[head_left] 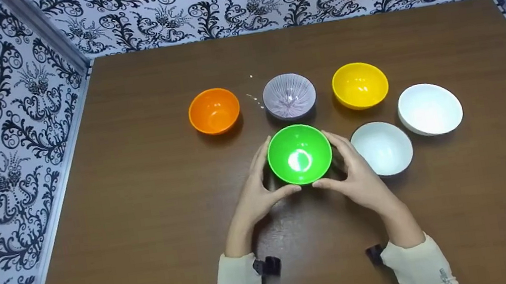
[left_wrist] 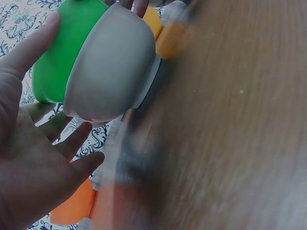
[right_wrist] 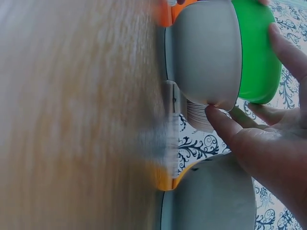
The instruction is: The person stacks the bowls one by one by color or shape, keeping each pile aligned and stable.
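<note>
A glossy green bowl (head_left: pixel 300 154) is held between both hands near the middle of the table. In the wrist views it sits nested in a white bowl (left_wrist: pixel 112 62), its green upper part rising above the white rim. The left hand (head_left: pixel 258 186) grips the stack from the left, its thumb (left_wrist: pixel 41 40) against the green side. From the right, the right hand (head_left: pixel 358 174) grips it too, with thumb on the near side and fingers round the far side. In the head view the lower white bowl is hidden under the green one.
Behind the hands stand an orange bowl (head_left: pixel 214 111), a ribbed greyish-purple bowl (head_left: pixel 289 96) and a yellow bowl (head_left: pixel 360 86). Two white bowls (head_left: pixel 382 149) stand to the right, one close beside the right hand. Small white specks (head_left: pixel 254 96) lie on the brown table (head_left: pixel 142 203). Patterned panels (head_left: pixel 257 1) enclose it.
</note>
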`<state>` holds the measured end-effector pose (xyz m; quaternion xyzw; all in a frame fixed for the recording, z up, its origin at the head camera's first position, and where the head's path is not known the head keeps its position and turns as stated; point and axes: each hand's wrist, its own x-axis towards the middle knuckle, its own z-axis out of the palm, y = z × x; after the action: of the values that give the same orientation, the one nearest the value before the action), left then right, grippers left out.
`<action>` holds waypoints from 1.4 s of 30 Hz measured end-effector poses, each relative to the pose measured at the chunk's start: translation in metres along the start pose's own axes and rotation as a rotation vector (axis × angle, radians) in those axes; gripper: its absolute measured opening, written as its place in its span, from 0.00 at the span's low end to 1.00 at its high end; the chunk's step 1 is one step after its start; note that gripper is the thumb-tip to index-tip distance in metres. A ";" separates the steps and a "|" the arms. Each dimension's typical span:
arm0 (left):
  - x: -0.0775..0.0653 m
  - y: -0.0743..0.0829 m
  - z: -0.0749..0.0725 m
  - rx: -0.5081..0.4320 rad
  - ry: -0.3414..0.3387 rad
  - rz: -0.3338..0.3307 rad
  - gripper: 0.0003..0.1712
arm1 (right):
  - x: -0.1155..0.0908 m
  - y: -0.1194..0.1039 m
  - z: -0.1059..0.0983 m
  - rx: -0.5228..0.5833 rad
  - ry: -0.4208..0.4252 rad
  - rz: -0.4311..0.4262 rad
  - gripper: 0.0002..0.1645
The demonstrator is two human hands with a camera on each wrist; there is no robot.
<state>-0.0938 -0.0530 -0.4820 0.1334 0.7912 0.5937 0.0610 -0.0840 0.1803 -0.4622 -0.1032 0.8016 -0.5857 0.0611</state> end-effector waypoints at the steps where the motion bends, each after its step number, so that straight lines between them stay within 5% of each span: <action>1: 0.000 0.000 0.000 0.005 0.001 -0.001 0.63 | 0.000 0.000 0.000 -0.003 -0.003 0.004 0.59; 17: 0.001 -0.006 0.007 0.073 0.026 -0.053 0.63 | 0.001 -0.004 -0.003 -0.087 -0.108 0.097 0.61; 42: 0.001 -0.009 0.009 0.033 0.010 -0.057 0.64 | 0.003 0.001 0.000 -0.086 -0.107 0.089 0.57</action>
<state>-0.0935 -0.0463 -0.4930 0.1087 0.8046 0.5793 0.0717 -0.0866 0.1797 -0.4636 -0.1010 0.8254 -0.5411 0.1255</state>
